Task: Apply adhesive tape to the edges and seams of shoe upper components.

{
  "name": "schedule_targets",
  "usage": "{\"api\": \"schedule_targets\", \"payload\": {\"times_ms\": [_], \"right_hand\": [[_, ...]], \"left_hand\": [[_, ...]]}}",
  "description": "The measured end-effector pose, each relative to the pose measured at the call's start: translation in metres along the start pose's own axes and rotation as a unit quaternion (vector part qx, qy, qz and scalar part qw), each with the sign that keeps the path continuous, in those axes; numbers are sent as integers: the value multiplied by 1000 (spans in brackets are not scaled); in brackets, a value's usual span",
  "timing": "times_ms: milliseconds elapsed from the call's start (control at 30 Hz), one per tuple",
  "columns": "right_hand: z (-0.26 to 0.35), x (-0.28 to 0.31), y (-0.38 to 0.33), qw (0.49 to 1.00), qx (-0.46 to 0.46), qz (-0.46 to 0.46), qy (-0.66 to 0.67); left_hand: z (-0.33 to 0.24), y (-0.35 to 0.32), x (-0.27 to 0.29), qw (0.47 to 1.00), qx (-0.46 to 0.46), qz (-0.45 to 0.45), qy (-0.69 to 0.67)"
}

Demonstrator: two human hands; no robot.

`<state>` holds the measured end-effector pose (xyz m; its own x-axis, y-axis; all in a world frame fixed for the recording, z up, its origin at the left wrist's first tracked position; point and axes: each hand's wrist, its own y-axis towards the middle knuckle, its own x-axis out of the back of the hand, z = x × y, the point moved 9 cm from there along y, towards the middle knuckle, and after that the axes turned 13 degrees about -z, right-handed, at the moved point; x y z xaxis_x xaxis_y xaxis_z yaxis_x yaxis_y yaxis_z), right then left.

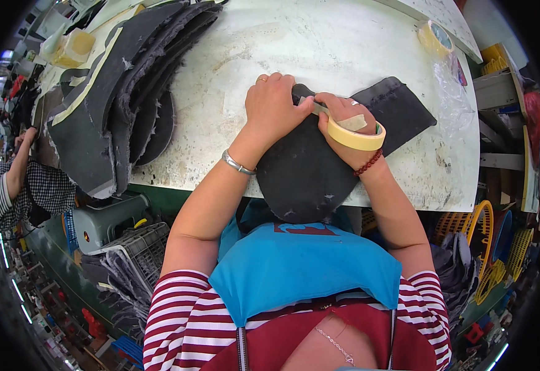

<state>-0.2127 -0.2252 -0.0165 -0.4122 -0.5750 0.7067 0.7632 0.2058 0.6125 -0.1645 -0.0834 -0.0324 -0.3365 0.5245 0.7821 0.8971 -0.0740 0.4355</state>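
Note:
A dark grey fabric piece (307,167), with a rounded lobe near me and a squarish end at the right, lies over the table's front edge. My left hand (273,105) is closed on its far edge, thumb pressed by a short strip of pale tape. Touching the same spot, my right hand (347,120) has its fingers curled on the tape strip. A yellow roll of masking tape (357,141) hangs around that hand, a loose tape end lying over its back. The fingertips of both hands are partly hidden.
A thick stack of dark fabric pieces (112,99) lies at the left of the white table (220,130). A yellowish tape roll in plastic (438,38) sits at the far right. Yellow baskets (483,232) stand below right, a grey crate (143,244) below left. A co-worker's arm (19,161) shows at far left.

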Motion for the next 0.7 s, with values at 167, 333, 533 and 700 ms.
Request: {"api": "schedule_targets", "payload": {"times_ms": [167, 333, 533, 700], "right_hand": [[-2, 2, -1, 999, -25, 1, 22], [-1, 4, 0, 999, -32, 21, -23], [-2, 3, -2, 999, 1, 12, -40], [2, 1, 4, 997, 32, 1, -69]], "left_hand": [[11, -11, -12, 992, 58, 56, -96], [6, -32, 6, 992, 6, -63, -112], [-4, -38, 11, 995, -16, -63, -69], [-3, -39, 9, 996, 11, -62, -64]]}}
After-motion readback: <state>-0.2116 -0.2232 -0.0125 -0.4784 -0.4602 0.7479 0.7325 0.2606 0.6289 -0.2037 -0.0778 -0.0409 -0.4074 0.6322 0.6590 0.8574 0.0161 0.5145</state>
